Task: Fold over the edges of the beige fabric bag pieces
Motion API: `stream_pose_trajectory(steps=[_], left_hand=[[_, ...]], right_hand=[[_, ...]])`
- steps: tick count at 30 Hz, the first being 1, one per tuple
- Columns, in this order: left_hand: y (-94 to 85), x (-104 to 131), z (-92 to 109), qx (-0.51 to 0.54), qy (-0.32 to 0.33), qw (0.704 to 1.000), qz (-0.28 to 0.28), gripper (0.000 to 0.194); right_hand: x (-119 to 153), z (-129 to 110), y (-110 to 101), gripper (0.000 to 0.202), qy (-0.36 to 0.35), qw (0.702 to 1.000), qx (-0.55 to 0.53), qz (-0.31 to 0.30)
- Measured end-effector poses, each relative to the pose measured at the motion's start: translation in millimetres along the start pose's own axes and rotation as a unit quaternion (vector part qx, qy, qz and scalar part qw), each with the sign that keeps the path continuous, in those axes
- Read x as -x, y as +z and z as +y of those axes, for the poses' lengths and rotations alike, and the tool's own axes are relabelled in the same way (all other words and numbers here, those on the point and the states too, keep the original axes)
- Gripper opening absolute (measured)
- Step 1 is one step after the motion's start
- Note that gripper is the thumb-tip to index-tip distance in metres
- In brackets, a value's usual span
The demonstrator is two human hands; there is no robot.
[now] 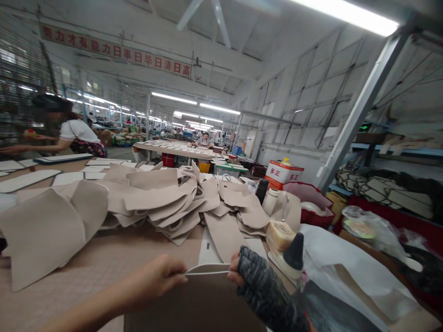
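Observation:
Near the bottom centre, my left hand pinches the top left corner of a beige panel of soft sheet material. My right hand, in a dark grey fingerless covering, grips the same panel's top right corner. Two pale edges show between the hands with a narrow gap, so the panel looks folded or doubled. Its lower part runs out of view. Just beyond lies a loose heap of similar beige panels. A larger curved panel rests at the left of the table.
Right of my hands stand a black-tipped bottle, a yellowish block and a thread cone. A red and white can sits behind, beside white plastic sheeting. A co-worker leans over the table's far left; a metal post rises right.

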State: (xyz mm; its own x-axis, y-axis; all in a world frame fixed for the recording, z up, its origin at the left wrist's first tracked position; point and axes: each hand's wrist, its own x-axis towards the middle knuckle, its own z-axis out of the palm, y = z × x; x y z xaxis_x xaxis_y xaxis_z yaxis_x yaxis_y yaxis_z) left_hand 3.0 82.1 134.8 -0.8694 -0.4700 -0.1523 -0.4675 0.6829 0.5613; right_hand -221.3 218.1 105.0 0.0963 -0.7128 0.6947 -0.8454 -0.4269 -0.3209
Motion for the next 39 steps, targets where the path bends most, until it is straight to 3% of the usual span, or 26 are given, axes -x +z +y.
stream_pose_trajectory(steps=[8, 10, 14, 20, 28, 34, 39], left_hand=[[3.8, -10.6, 14.0, 0.067, 0.016, 0.996, 0.048, 0.026], [4.4, -7.8, 12.9, 0.038, 0.033, 0.997, 0.057, 0.025], [2.2, -0.2, 13.3, -0.015, 0.053, 0.997, 0.046, 0.026], [-7.2, 9.1, 21.7, -0.043, 0.053, 0.997, 0.02, 0.024], [8.2, -0.2, 28.3, -0.001, 0.083, 0.996, 0.026, 0.024], [23.0, -11.8, 33.8, -0.021, 0.118, 0.99, 0.069, 0.017], [35.2, -15.2, 41.1, -0.077, 0.139, 0.985, 0.07, 0.02]], right_hand=[[1.7, -10.0, -5.1, 0.018, -0.023, 0.998, 0.024, 0.059], [6.3, -9.1, -7.6, 0.018, 0.0, 0.999, 0.028, 0.04], [13.3, -6.5, -13.7, 0.043, 0.076, 0.995, 0.04, -0.044], [11.8, -8.3, -9.0, 0.016, 0.076, 0.996, -0.008, -0.047], [8.0, -15.5, -2.5, 0.014, 0.093, 0.991, -0.085, -0.049], [13.3, -23.8, 0.1, 0.015, 0.054, 0.989, 0.096, -0.102], [23.2, -41.0, 10.4, 0.028, 0.052, 0.987, 0.131, -0.074]])
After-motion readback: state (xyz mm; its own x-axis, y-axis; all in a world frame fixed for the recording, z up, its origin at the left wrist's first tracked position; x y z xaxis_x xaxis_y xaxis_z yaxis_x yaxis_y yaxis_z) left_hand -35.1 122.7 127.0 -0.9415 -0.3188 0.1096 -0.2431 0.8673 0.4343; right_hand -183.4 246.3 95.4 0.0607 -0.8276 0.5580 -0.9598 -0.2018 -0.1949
